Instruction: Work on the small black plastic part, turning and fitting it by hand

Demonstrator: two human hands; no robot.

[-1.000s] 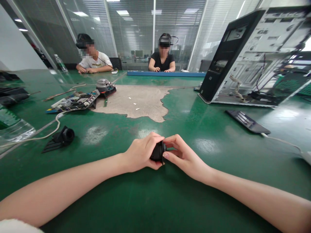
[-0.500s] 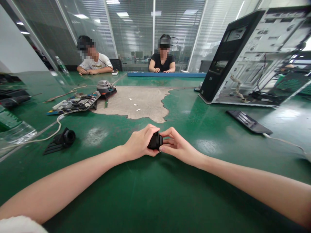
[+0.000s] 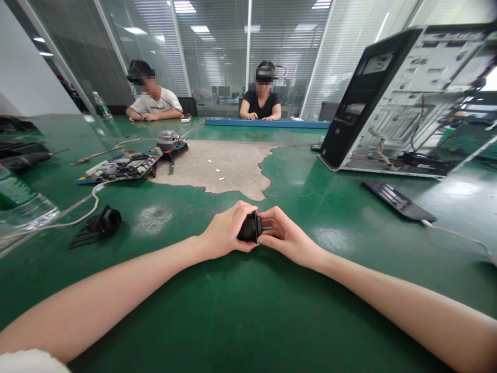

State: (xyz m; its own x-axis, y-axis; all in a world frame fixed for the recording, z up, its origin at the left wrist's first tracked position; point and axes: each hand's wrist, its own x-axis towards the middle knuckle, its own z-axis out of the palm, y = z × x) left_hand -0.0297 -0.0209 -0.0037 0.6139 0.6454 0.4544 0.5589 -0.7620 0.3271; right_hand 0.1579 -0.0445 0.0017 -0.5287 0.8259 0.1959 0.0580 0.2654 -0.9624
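Observation:
Between my hands is a small black plastic part (image 3: 248, 228) with a flat rim and a rounded right end. My left hand (image 3: 223, 230) is wrapped around its left side, thumb nearest me. From the right, the curled fingers and thumb of my right hand (image 3: 283, 233) close on the rim and rounded end. Part of the piece is hidden behind my fingers. Off to the left lies another black plastic piece (image 3: 99, 225), with a round tube end and a slatted flat side, on the green tabletop (image 3: 240, 316).
A circuit board (image 3: 120, 168) and a cooling fan with heatsink (image 3: 170, 145) lie back left. An open computer case (image 3: 373, 109) stands right, near a cabled phone (image 3: 398, 201). A water bottle (image 3: 25, 199) is left. Two people (image 3: 155, 103) sit opposite, beyond a blue bar (image 3: 267, 123).
The black part has turned slightly, showing more of its rounded end. Both hands keep nearly the same place, and the whole view has shifted a little.

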